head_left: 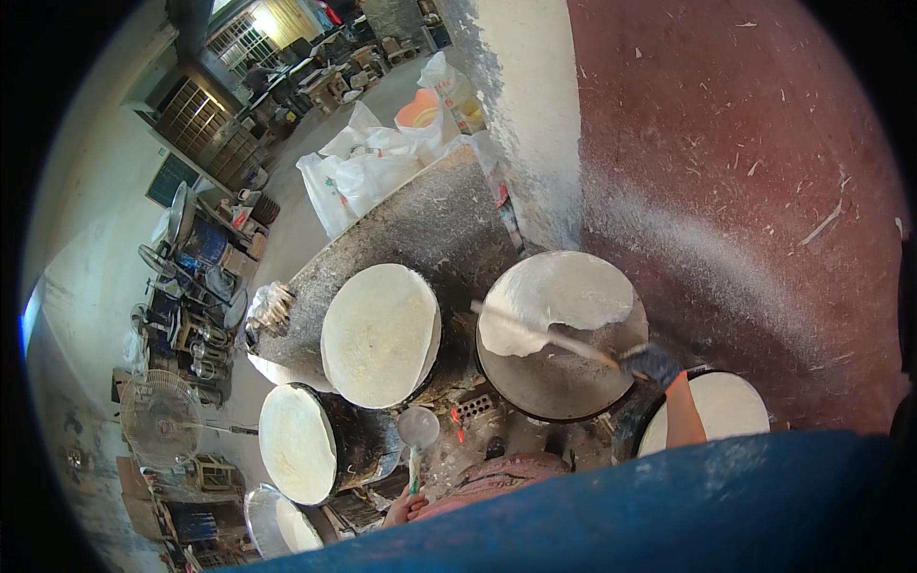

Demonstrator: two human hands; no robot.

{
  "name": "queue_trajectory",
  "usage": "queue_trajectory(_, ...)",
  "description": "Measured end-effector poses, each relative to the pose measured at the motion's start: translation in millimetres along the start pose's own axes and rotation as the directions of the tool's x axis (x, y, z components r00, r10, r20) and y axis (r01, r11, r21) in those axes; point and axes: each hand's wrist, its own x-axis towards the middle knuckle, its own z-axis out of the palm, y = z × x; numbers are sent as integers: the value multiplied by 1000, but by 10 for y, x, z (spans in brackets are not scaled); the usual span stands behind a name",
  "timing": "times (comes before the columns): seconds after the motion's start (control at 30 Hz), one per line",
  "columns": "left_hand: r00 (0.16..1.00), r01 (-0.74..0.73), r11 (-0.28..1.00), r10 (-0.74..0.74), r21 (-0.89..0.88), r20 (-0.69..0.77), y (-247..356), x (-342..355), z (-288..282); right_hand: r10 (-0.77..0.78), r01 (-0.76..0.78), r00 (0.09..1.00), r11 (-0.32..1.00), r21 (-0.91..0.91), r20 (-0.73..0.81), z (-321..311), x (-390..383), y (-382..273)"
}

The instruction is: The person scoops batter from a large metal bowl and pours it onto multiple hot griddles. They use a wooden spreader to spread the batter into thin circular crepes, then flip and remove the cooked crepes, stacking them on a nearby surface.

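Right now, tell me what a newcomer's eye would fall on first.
The round griddle right of centre stands out, its far part under a pale layer. The gloved right fingers hold a stick over it; low and left of centre, the left fingers grip a ladle.

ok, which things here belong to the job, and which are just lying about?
In use: wooden stick in right hand; ladle in left hand; partly coated round griddle.

Apparently just around: white plastic bags; fan; perforated brick.
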Motion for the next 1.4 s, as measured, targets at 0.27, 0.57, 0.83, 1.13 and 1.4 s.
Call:
queue_trajectory(0.27, 1000, -6, 1000, 6, -13, -30, -69, -165, -43, -22, 38, 996, 981, -188, 85, -94, 695, -254)
queue_trajectory(0.57, 1000, -22, 995, 20, -102, -23, -214, -275, -97, -106, 111, 989, 993, 41, -106, -155, 227, -487)
queue_trajectory(0.83, 999, -38, 992, 36, -116, -20, -274, -337, -116, 26, -3, 994, 976, -216, 105, -225, 224, 22)
queue_trajectory(1.13, 997, -62, 988, 56, -140, -52, -268, -338, -295, -68, 75, 994, 993, -87, 89, -227, 503, -235)
queue_trajectory(1.4, 996, 41, 998, -45, 51, 71, 224, -398, -667, 121, -157, 980, 956, -246, -155, 701, -1457, 143)
